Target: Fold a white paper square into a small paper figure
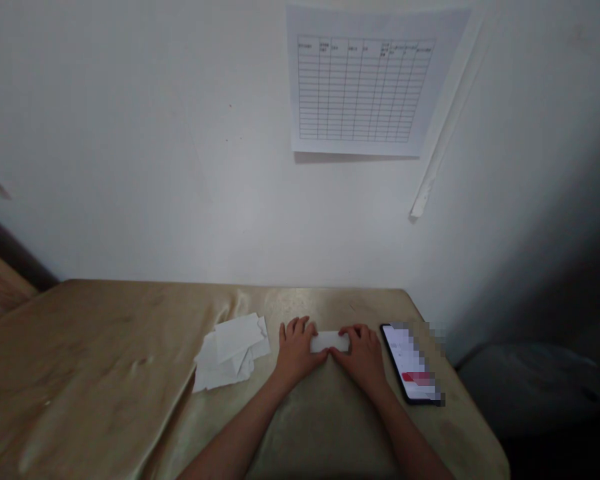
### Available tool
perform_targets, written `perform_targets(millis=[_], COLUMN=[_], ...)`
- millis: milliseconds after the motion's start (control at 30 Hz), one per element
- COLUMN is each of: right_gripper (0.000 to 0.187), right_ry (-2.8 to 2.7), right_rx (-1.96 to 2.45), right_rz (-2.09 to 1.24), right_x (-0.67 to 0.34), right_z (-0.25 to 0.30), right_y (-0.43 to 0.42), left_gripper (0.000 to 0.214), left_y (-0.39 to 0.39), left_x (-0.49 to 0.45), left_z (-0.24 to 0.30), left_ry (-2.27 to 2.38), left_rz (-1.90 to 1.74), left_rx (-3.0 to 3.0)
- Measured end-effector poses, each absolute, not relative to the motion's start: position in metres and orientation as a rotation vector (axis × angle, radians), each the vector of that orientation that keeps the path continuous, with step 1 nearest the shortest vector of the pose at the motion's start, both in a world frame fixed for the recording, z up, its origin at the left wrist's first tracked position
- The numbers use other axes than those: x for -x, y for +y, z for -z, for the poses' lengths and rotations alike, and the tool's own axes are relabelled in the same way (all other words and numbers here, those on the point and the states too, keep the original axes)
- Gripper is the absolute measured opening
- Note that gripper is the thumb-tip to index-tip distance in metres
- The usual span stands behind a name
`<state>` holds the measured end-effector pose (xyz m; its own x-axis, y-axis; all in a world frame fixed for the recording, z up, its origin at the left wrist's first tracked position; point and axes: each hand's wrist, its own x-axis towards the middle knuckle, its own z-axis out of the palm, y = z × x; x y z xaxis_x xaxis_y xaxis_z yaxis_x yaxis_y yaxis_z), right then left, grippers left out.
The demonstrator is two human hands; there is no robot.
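Observation:
A small white piece of paper (329, 341), narrow and rectangular, lies on the cloth-covered table between my two hands. At its left end, my left hand (298, 345) grips it with thumb and index finger, the other fingers stretched forward. My right hand (363, 352) has the right end between thumb and bent fingers. Both thumbs almost meet at the paper's near edge. Left of my left hand is a loose pile of white paper pieces (239, 339), overlapping and some with torn edges. Whether the held paper is folded is too small to tell.
A phone (410, 363) with a lit screen lies right of my right hand, near the table's right edge. Shiny tan cloth (105, 373) with creases covers the table. Behind stands a white wall (180, 167) bearing a printed table sheet (363, 90).

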<state>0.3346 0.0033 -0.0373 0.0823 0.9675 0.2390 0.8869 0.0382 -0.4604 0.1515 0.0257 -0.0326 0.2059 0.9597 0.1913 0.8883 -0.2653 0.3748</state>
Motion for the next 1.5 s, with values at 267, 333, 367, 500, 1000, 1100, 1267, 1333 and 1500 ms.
perform_targets(millis=[267,333,367,500,1000,1100,1267,1333,1500], right_gripper=[0.033,0.032,0.032,0.033,0.046,0.046,0.037,0.033,0.039], right_ry=[-1.816,-1.831,-1.838,-1.873,-1.95,-1.937,-1.919,-1.917,-1.905], right_rx=[1.887,1.886,1.884,1.863,1.776,1.762,1.757,1.754,1.772], right_rz=[-0.249,-0.283,-0.3,-0.359,-0.471,-0.455,-0.443,-0.441,-0.39], right_x=[-0.336,-0.339,-0.34,-0.348,-0.366,-0.365,-0.363,-0.363,-0.363], right_z=[0.036,0.035,0.035,0.036,0.042,0.042,0.041,0.041,0.043], right_y=[0.006,0.007,0.007,0.009,0.014,0.013,0.011,0.01,0.009], left_gripper=[0.04,0.04,0.04,0.04,0.043,0.044,0.038,0.036,0.053], left_y=[0.027,0.029,0.03,0.035,0.051,0.049,0.049,0.05,0.052], left_x=[-0.15,-0.147,-0.146,-0.135,-0.107,-0.106,-0.105,-0.105,-0.105], left_z=[0.035,0.034,0.032,0.028,0.032,0.031,0.031,0.032,0.035], left_ry=[1.773,1.757,1.747,1.669,1.45,1.449,1.43,1.435,1.454], left_rz=[-0.573,-0.556,-0.547,-0.525,-0.518,-0.517,-0.531,-0.54,-0.539], left_rx=[-2.266,-2.25,-2.239,-2.232,-2.309,-2.32,-2.311,-2.305,-2.327])
